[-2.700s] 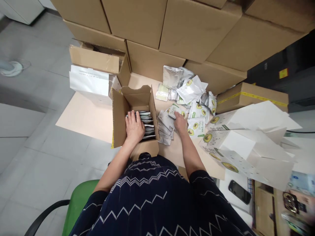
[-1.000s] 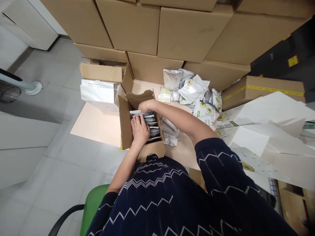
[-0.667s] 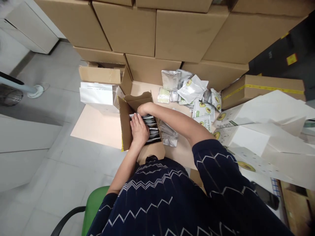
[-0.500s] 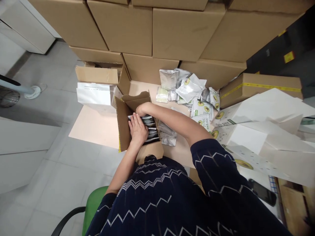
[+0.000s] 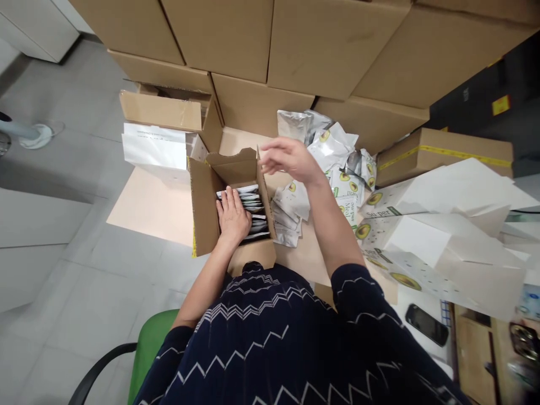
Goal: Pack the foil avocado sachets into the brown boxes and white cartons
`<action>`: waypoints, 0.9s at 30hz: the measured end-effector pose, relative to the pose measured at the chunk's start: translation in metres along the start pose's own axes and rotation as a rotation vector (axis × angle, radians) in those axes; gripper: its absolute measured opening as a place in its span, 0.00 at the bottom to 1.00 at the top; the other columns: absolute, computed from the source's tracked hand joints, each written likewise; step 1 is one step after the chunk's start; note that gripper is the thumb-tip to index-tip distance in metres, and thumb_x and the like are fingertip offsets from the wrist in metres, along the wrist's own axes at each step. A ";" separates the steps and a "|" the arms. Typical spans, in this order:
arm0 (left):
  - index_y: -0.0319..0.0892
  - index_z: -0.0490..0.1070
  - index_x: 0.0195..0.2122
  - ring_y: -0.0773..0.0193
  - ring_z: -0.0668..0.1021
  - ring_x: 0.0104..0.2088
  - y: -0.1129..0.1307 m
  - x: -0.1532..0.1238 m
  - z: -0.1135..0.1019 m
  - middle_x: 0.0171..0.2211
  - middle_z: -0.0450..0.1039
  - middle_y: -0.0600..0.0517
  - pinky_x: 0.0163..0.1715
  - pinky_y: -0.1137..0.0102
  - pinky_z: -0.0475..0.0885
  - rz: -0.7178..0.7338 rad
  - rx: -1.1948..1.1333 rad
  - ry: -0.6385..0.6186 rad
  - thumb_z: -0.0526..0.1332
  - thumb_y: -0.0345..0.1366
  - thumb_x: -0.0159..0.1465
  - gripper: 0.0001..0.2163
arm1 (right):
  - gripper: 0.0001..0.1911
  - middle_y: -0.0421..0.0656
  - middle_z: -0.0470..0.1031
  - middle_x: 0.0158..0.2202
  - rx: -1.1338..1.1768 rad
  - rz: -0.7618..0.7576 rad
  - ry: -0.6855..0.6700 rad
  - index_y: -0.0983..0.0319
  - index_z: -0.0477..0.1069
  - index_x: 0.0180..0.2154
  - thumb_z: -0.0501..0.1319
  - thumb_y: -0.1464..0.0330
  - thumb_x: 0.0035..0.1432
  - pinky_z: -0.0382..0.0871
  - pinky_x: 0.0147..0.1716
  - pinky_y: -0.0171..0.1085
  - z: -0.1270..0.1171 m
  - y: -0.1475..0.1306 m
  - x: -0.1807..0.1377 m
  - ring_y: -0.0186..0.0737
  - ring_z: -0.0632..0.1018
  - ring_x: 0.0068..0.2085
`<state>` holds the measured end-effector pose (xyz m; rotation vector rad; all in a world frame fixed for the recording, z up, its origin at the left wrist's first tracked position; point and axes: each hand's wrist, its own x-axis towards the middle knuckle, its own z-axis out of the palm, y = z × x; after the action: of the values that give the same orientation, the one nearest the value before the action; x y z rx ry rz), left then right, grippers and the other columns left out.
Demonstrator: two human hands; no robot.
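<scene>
My left hand [image 5: 233, 216] lies flat with fingers stretched on a row of upright pouches [image 5: 257, 225] inside an open cardboard box [image 5: 205, 208]. My right hand [image 5: 291, 157] is raised just beyond the box's right wall, fingers loosely bent and apart, holding nothing that I can see. Beneath and to the right of it, a heap of silver and white pouches with avocado prints [image 5: 331, 146] is spread on the pale tabletop [image 5: 147, 208]. A few more pouches [image 5: 289, 216] lie against the box's right side.
Stacked cardboard cartons [image 5: 312, 50] form a wall behind the table. A smaller open carton [image 5: 160, 109] and a white box [image 5: 156, 149] stand at the left. White avocado-printed cartons [image 5: 426, 225] lie at the right, near a black phone [image 5: 427, 324]. A green chair [image 5: 154, 343] is beneath me.
My right hand has come up out of the box and moved right, over its right wall toward the pouch heap. My left hand stays on the pouches in the box.
</scene>
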<state>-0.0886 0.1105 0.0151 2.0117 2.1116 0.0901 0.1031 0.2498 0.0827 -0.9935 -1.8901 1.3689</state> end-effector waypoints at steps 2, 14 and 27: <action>0.24 0.47 0.70 0.41 0.48 0.72 0.000 0.000 0.001 0.72 0.40 0.33 0.69 0.46 0.45 0.007 0.007 0.005 0.51 0.35 0.63 0.35 | 0.26 0.50 0.79 0.49 -0.084 0.125 0.208 0.62 0.64 0.61 0.55 0.58 0.67 0.76 0.45 0.41 -0.015 0.029 -0.035 0.39 0.82 0.43; 0.25 0.47 0.70 0.39 0.49 0.71 -0.001 0.000 0.004 0.72 0.41 0.32 0.68 0.45 0.45 0.019 0.028 0.019 0.52 0.36 0.63 0.35 | 0.38 0.54 0.47 0.72 -0.967 0.683 0.008 0.64 0.49 0.71 0.52 0.76 0.60 0.56 0.64 0.53 0.050 0.144 -0.148 0.59 0.52 0.71; 0.27 0.48 0.70 0.41 0.49 0.71 0.001 -0.001 0.002 0.72 0.41 0.34 0.68 0.46 0.46 0.008 0.019 0.028 0.52 0.36 0.63 0.35 | 0.25 0.50 0.77 0.51 -0.498 0.248 0.654 0.58 0.65 0.61 0.48 0.57 0.67 0.74 0.47 0.48 -0.045 0.025 -0.127 0.48 0.78 0.50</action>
<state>-0.0876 0.1096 0.0129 2.0413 2.1296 0.1011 0.2144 0.1713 0.0669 -1.7162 -1.6409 0.5556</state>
